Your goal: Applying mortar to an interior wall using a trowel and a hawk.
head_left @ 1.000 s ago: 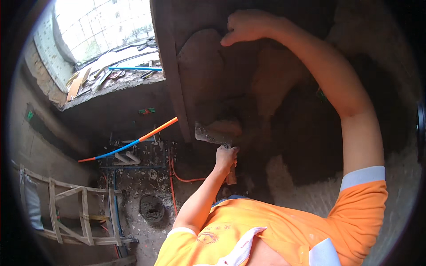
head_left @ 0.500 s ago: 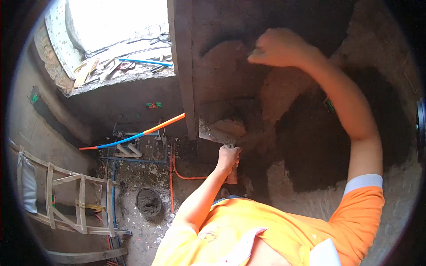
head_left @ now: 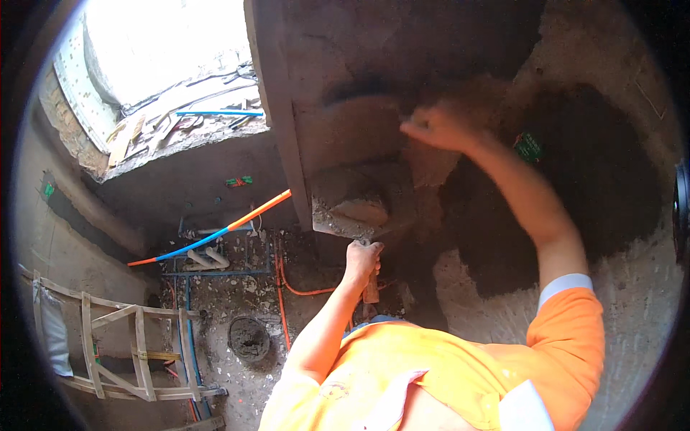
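My left hand (head_left: 361, 260) is closed round the short wooden handle (head_left: 371, 289) of a plasterer's hawk. The flat plate of the hawk (head_left: 325, 221) extends up from this hand, beside the dark wall. A heap of wet grey mortar (head_left: 361, 210) lies on the plate. Above and to the right, my right hand (head_left: 440, 129) is closed in front of the wall and smeared by motion. Whatever it grips is lost against the dark surface. A dark curved edge (head_left: 359, 95) shows on the wall just left of it.
Wet dark plaster (head_left: 568, 208) covers part of the right wall around a green box (head_left: 527, 146). A bucket of mortar (head_left: 249, 340), wooden ladder-like frame (head_left: 136, 345) and pipes (head_left: 280, 309) lie low. An orange-blue conduit (head_left: 215, 233) slants near the window ledge (head_left: 194, 133), which holds debris.
My right hand has come down along the wall, closer to the hawk. My left hand still holds the hawk at nearly the same place. The whole view has shifted slightly.
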`<state>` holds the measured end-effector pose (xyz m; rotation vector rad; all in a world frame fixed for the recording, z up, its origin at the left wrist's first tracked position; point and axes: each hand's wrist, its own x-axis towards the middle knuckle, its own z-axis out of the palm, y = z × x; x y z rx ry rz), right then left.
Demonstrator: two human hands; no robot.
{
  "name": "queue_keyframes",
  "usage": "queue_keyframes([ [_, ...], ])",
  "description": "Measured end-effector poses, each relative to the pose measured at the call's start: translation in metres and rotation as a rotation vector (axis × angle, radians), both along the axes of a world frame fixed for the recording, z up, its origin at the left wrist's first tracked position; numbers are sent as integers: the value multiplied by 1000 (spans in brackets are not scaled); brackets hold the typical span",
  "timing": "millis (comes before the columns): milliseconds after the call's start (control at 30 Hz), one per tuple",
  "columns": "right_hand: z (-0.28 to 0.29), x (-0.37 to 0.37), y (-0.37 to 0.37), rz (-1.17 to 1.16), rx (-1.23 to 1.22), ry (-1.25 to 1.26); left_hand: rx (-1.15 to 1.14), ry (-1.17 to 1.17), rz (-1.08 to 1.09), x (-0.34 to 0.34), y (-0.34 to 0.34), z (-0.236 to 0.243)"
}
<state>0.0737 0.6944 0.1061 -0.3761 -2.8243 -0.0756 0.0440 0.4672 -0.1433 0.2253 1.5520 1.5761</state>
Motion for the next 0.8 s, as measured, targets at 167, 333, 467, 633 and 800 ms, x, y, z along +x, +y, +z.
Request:
queue_keyframes([
  [167, -11, -13, 16, -3, -91, 120, 15, -39, 47, 5, 7, 6],
  [333, 17, -15, 30, 35, -51, 237, 13, -61, 53, 9, 15, 7],
  [467, 45, -4, 41, 55, -74, 276, 15, -62, 55, 8, 18, 5],
  [633, 48, 13, 33, 40, -346, 485, 20, -54, 43, 8, 17, 11],
  [800, 19, -21, -5, 21, -49, 295, -6, -53, 38, 11, 18, 11],
])
